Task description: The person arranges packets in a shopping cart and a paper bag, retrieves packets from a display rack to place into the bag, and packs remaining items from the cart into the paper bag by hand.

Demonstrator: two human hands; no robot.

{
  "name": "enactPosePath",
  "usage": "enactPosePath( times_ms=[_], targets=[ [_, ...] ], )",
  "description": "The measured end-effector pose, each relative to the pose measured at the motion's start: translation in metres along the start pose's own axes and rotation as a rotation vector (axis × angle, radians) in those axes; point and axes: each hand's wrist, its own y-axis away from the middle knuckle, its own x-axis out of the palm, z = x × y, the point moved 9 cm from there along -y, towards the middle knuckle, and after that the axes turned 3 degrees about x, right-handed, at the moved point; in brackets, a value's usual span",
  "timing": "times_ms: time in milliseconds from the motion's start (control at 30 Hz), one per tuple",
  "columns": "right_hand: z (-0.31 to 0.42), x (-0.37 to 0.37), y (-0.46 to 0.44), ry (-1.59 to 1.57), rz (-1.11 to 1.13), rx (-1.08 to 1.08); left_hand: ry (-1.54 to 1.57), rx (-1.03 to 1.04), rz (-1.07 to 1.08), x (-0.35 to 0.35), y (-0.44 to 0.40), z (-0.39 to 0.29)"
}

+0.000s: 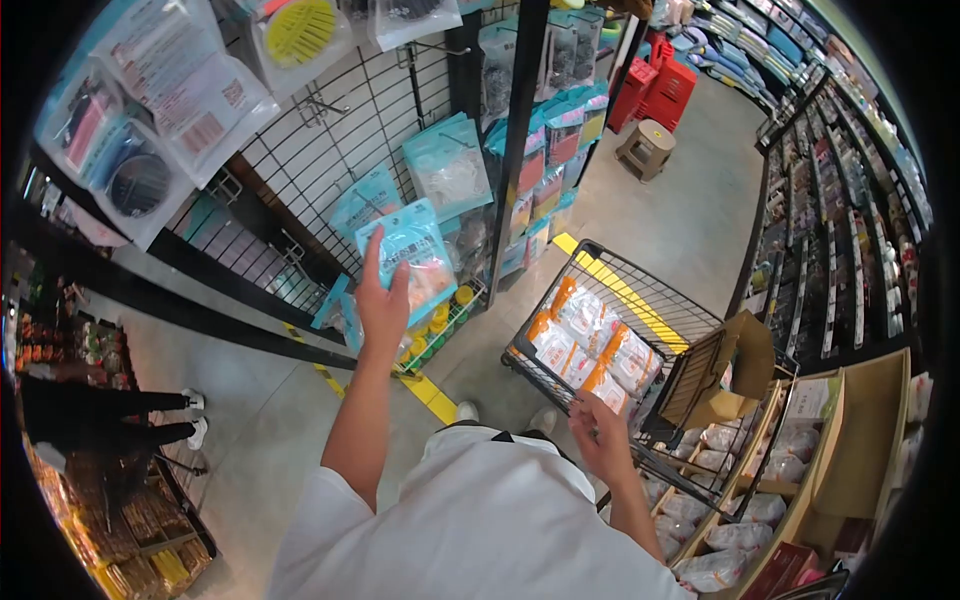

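My left hand [383,300] reaches to the wire display on the left and grips a light-blue plastic packet [425,255]. My index finger lies along the packet's left edge and my thumb rests on its front; the other fingers are mostly hidden. The packet's pinkish contents show through a clear lower part. Behind it hang another blue packet [365,200] and a blue-topped packet with pale contents [450,170]. My right hand [600,432] hovers by the near edge of a black shopping cart [540,365], fingers loosely curled and apart, with nothing visible in them. White-and-orange packages [590,335] lie in the cart.
A black post [512,150] stands beside the wire grid [320,140]. An open cardboard box [735,370] sits at the cart's right. Farther off are a brown stool [648,148] and red crates [665,90]. Shelves line the right; another person's legs [110,410] show at left.
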Motion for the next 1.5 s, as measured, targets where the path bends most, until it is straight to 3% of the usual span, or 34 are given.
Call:
enactPosePath(
  times_ms=[233,400,533,633,767,833,900,1000,1133,1233,1267,1333,1400,1433,1467,1500],
  targets=[
    [-0.028,0.013,0.024,-0.003,-0.08,0.129,-0.013,0.003,-0.037,0.001,-0.007,0.022],
    [-0.036,-0.009,0.025,0.143,-0.113,0.054,-0.167,0.183,-0.057,-0.002,-0.027,0.058],
    [-0.049,-0.069,0.021,0.073,-0.206,0.243,-0.193,0.132,-0.107,-0.006,-0.044,0.07],
    [-0.082,-0.14,0.026,0.183,-0.445,0.121,-0.32,0.148,-0.112,-0.001,-0.048,0.066],
    [-0.135,-0.245,0.041,0.127,-0.802,0.191,-0.451,0.116,-0.12,0.011,-0.043,0.069],
    [-0.191,-0.292,0.043,0.139,-0.848,0.257,-0.498,0.042,-0.118,0.015,-0.04,0.068],
    [-0.225,-0.329,0.036,0.219,-0.836,0.324,-0.544,-0.009,-0.116,0.016,-0.042,0.075],
    [-0.278,-0.362,0.017,0.286,-0.769,0.469,-0.586,0.156,-0.164,0.015,-0.045,0.072],
    [-0.379,-0.382,-0.026,0.623,-0.615,0.582,-0.733,-0.096,-0.141,0.007,-0.05,0.078],
    [-0.437,-0.374,-0.033,0.557,-0.411,0.875,-0.868,-0.216,-0.12,0.01,-0.042,0.052],
    [-0.448,-0.365,-0.034,0.525,-0.317,0.94,-0.905,-0.097,-0.15,0.011,-0.036,0.044],
    [-0.43,-0.365,-0.022,0.632,-0.442,1.122,-0.983,0.149,-0.204,0.008,-0.01,0.045],
    [-0.441,-0.368,-0.026,0.709,-0.428,1.175,-0.89,0.152,-0.227,0.016,0.038,0.037],
    [-0.433,-0.369,-0.027,0.727,-0.49,1.122,-0.776,0.079,-0.118,0.029,0.072,0.019],
    [-0.414,-0.372,-0.025,0.742,-0.555,1.069,-0.826,0.136,-0.086,0.038,0.114,0.048],
    [-0.408,-0.372,-0.023,0.657,-0.574,1.069,-0.848,-0.152,0.019,0.042,0.165,0.1]
  ],
)
